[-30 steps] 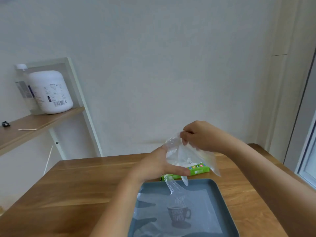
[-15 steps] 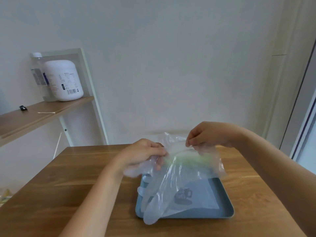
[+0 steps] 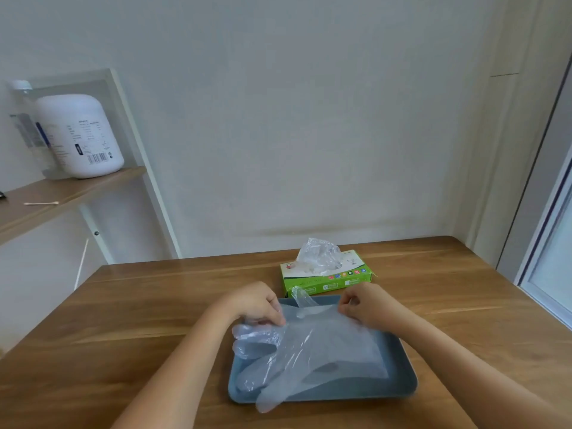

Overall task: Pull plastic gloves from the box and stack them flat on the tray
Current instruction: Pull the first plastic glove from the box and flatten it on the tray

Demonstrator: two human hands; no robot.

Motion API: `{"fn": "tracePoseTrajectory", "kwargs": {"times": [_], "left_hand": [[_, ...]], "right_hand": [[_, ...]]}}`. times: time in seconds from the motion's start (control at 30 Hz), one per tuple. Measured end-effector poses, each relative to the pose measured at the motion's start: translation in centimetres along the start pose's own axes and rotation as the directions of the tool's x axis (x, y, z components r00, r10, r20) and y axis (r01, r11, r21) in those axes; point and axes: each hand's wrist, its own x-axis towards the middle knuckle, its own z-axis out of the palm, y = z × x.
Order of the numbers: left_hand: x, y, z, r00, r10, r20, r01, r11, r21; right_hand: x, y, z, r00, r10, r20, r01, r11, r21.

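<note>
Clear plastic glove [image 3: 318,345] drapes over the blue-grey tray [image 3: 399,379] on the wooden worktop [image 3: 123,320], its finger ends spilling past the tray's left and near rims. At the tray's far edge the left hand [image 3: 253,301] and right hand [image 3: 368,305] each pinch the glove with curled fingers [image 3: 275,315]. Just beyond the tray sits the green glove box [image 3: 328,281].

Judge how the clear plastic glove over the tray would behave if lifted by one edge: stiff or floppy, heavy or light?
Probably very floppy: the glove sags and wrinkles between the left hand and right hand pinching it. Likely very light: the tray shows through its thin film. It may slide easily: one fingertip overhangs the near rim.
</note>
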Motion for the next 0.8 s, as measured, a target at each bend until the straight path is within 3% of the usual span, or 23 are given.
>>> {"fn": "tracePoseTrajectory", "kwargs": {"times": [0.1, 0.17, 0.23, 0.3, 0.4, 0.47, 0.53, 0.7, 0.8], "left_hand": [[0.3, 0.1, -0.1, 0.988, -0.154, 0.024, 0.148, 0.974, 0.170], [-0.5, 0.8, -0.1, 0.976, -0.159, -0.152, 0.203, 0.914, 0.351], [-1.6, 1.9, 0.3, 0.915, 0.031, -0.403, 0.163, 0.884, 0.437], [-3.0, 3.4, 1.5, 0.815, 0.255, -0.521, -0.010, 0.904, 0.427], [-4.3, 5.2, 4.2, 0.823, 0.440, -0.358, -0.333, 0.886, 0.322], [-3.9, 5.4, 6.4, 0.839, 0.506, -0.200, -0.434, 0.844, 0.316], [-2.9, 5.0, 7.9, 0.825, 0.543, -0.157, -0.457, 0.804, 0.380], [-0.8, 3.7, 9.9, 0.782, 0.576, -0.239, -0.450, 0.786, 0.423], [0.1, 2.9, 10.7, 0.804, 0.564, -0.188, -0.452, 0.786, 0.421]], "right_hand": [[0.7, 1.0, 0.7, 0.999, -0.009, 0.044, 0.010, 0.999, -0.042], [0.9, 1.3, 0.8, 0.998, -0.011, 0.066, 0.013, 0.999, -0.035], [1.2, 1.5, 0.8, 0.998, -0.009, 0.070, 0.009, 1.000, -0.003], [1.3, 1.6, 1.0, 0.998, -0.002, 0.062, 0.001, 1.000, 0.010], [1.5, 1.5, 1.3, 0.999, 0.000, 0.049, 0.001, 1.000, -0.023], [1.5, 1.5, 1.3, 0.999, -0.020, 0.037, 0.022, 0.998, -0.058], [1.5, 1.5, 1.5, 0.999, -0.039, 0.020, 0.040, 0.996, -0.076], [1.2, 1.4, 1.8, 0.998, -0.066, -0.017, 0.063, 0.992, -0.111], [1.0, 1.0, 1.7, 0.997, -0.074, -0.003, 0.072, 0.983, -0.167]]}}
